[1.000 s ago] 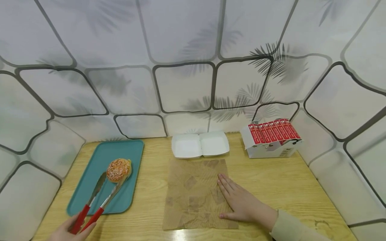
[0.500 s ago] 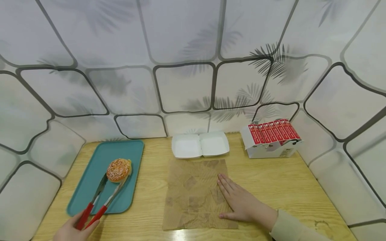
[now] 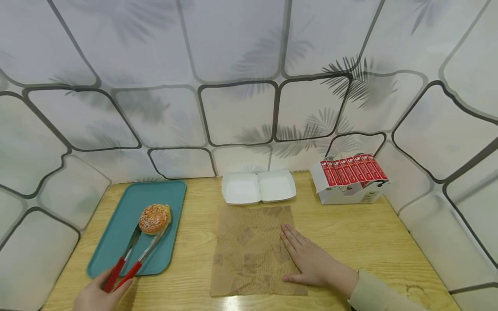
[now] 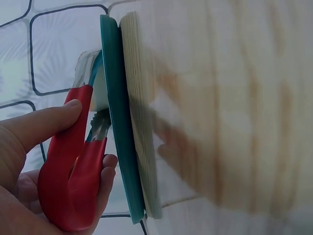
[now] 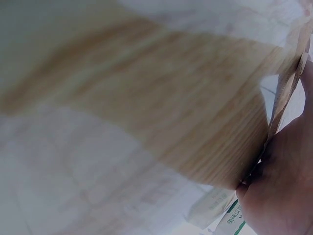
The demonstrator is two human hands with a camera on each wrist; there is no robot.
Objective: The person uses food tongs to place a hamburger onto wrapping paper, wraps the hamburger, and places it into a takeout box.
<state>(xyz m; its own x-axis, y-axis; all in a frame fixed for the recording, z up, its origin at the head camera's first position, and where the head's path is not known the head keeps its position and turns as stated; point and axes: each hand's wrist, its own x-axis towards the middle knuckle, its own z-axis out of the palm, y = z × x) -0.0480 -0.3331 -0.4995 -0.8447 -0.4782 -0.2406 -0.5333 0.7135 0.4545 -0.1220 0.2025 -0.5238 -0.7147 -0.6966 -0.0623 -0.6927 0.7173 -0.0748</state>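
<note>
My left hand [image 3: 99, 291] grips a pair of red-handled metal tongs [image 4: 71, 161] at the lower left. The thumb lies on one red handle and the fingers on the other. The tong tips sit on either side of a seeded burger [image 3: 154, 219], which lies on a teal tray [image 3: 155, 263]. Flat on a brown sheet of wrapping paper [image 3: 249, 250] rests my right hand [image 3: 311, 261], fingers straight, over the paper's right edge. In the right wrist view part of the right hand [image 5: 283, 181] shows at the right, close to the paper.
Behind the paper stands an open white takeaway box [image 3: 258, 188], its two halves side by side. A white carton with red-topped packets [image 3: 354, 170] is at the back right. Patterned fabric walls [image 3: 241, 112] enclose the wooden table [image 3: 194, 259] at the back and sides.
My left hand and the tongs have shifted slightly right and forward, the tips closing in around the burger, which has moved a touch to the right. The right hand has stayed in place.
</note>
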